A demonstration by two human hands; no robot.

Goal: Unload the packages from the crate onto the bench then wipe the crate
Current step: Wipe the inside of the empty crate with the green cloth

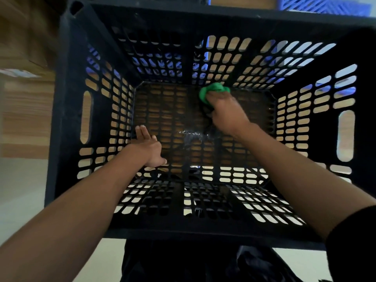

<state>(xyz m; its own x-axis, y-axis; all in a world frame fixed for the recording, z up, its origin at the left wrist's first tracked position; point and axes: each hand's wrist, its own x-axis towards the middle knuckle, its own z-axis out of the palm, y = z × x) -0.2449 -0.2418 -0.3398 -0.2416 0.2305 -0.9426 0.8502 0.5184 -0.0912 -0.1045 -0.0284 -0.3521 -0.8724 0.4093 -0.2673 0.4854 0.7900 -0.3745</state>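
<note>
Both hands reach down into the black crate [67,110], which sits on the wooden tabletop [24,110]. The right hand [225,110] grips a bunched green cloth [211,91] against the crate floor by the far wall. The left hand [150,149] is spread, fingers straight, near the floor's left edge, well apart from the cloth.

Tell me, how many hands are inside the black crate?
2. The left hand lies open by the crate's left wall; the right hand grips a green cloth at the far floor edge.
</note>
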